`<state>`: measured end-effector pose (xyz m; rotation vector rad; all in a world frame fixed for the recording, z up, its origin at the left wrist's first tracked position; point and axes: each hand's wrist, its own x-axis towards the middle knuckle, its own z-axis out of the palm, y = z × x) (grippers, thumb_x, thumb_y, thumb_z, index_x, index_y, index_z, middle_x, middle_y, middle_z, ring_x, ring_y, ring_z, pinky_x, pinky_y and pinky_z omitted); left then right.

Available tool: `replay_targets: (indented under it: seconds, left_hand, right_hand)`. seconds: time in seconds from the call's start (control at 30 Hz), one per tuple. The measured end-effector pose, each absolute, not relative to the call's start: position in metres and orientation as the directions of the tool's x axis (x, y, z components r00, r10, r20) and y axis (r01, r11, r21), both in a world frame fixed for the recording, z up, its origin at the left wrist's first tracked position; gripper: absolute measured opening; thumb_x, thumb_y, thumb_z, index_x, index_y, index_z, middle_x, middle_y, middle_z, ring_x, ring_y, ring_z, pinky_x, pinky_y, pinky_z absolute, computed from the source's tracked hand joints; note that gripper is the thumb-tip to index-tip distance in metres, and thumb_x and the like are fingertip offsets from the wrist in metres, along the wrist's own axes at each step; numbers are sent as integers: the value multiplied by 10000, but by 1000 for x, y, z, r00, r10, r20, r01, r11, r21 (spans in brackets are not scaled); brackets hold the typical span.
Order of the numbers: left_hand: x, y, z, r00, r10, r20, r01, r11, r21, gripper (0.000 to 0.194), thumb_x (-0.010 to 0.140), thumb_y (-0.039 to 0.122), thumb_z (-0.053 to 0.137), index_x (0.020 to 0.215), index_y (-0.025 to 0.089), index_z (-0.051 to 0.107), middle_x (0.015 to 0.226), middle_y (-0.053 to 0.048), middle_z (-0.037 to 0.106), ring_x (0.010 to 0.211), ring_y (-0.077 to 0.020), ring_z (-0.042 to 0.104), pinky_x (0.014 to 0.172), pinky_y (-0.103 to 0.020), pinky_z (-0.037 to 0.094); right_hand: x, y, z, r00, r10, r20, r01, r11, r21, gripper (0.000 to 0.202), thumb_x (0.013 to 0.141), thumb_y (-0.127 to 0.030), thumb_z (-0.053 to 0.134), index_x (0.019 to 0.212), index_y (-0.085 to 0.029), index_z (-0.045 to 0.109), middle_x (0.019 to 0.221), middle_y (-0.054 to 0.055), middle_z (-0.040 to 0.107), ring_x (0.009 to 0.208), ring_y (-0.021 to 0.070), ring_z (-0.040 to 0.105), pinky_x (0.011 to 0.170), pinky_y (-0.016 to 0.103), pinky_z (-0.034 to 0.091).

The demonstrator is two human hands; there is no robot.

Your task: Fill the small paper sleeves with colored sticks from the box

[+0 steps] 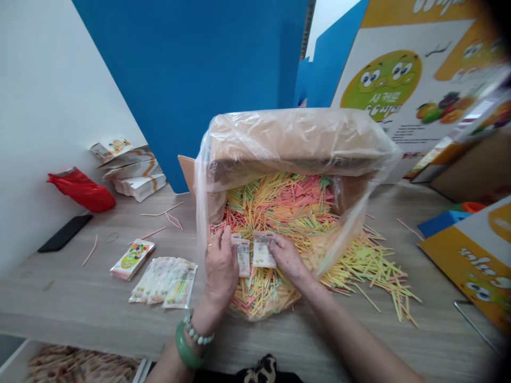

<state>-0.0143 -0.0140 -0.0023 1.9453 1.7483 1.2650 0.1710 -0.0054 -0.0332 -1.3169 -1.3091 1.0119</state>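
Observation:
My left hand (222, 261) lies over the front of the box at its left side, fingers close together, against a small printed clear packet (243, 257). How firmly it grips that packet is partly hidden. Another small packet (263, 250) is pinched by its right edge between the thumb and fingers of my right hand (287, 256). Both packets are above a heap of thin candy-coloured sticks (279, 202) in yellow, pink, orange and green. The heap fills a cardboard box (279, 135) lined with a clear plastic bag (207, 175), and sticks spill out at the front.
Left of the box, several filled packets (179, 284) lie fanned beside a stack of printed cards (132, 259). Behind are folded cartons (138, 173), a red pouch (82, 189) and a black phone-like slab (65, 233). Loose sticks (371, 260) and a printed carton (475, 266) are at the right.

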Motion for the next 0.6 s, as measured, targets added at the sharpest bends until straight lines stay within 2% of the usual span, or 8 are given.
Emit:
replay_targets:
  seconds: [0.07,0.13,0.2,0.27,0.37,0.47,0.53,0.6]
  left_hand:
    - [-9,-13,4,-109,938,330,479,-241,844,465,858,302,659,1295,144,657,1233,-181,686,1080,-308,650,964,-477,523]
    - [-2,-11,10,-8,996,87,171,-84,982,483,747,376,771,1169,146,724,1024,-123,742,857,-250,679,799,-400,569]
    - [5,-9,13,141,984,-112,-84,125,989,413,635,379,842,969,145,778,861,-76,752,727,-205,668,687,-332,561]
    - [12,-8,14,185,959,-213,-222,252,942,337,560,346,873,815,145,784,761,-48,747,662,-177,657,634,-291,546]
    - [18,-10,12,100,946,-309,-309,325,894,321,508,326,887,750,153,766,642,-10,710,557,-145,612,554,-266,513]
    - [20,-15,11,57,946,-319,-325,320,890,320,500,330,885,718,152,734,624,7,684,542,-125,584,538,-246,487]
    - [20,-20,11,87,955,-283,-292,296,909,290,524,315,867,710,150,718,660,2,690,576,-119,586,565,-235,478]
    - [21,-25,10,151,955,-256,-234,286,929,236,554,291,837,665,154,680,652,5,672,585,-115,571,578,-230,458]
  right_hand:
    - [165,-9,-22,56,996,73,72,69,-995,335,762,-240,511,1013,-206,729,930,38,751,879,210,661,815,336,546]
    - [160,-15,-10,-16,997,78,-9,78,-997,299,782,-247,521,1007,-215,715,929,33,732,872,195,653,815,322,534]
    - [158,-20,-1,-79,992,93,25,95,-995,190,809,-269,533,899,-210,690,846,16,687,797,172,620,760,297,511]
    - [161,-23,3,-108,988,109,120,122,-985,137,830,-290,545,800,-204,647,776,-2,637,739,153,577,713,276,479]
    - [176,-17,4,-86,993,80,209,96,-973,137,851,-288,521,790,-201,608,722,-18,594,686,138,547,660,255,454]
    - [202,-1,9,50,998,35,467,8,-884,203,916,-289,422,841,-194,585,662,-29,543,624,141,533,615,254,455]
    - [219,9,16,134,988,74,642,-30,-766,220,942,-275,407,873,-180,593,725,-1,585,701,159,575,689,271,484]
    - [233,13,22,186,975,120,732,-56,-679,169,925,-218,459,921,-164,619,887,56,653,870,185,618,822,293,490]
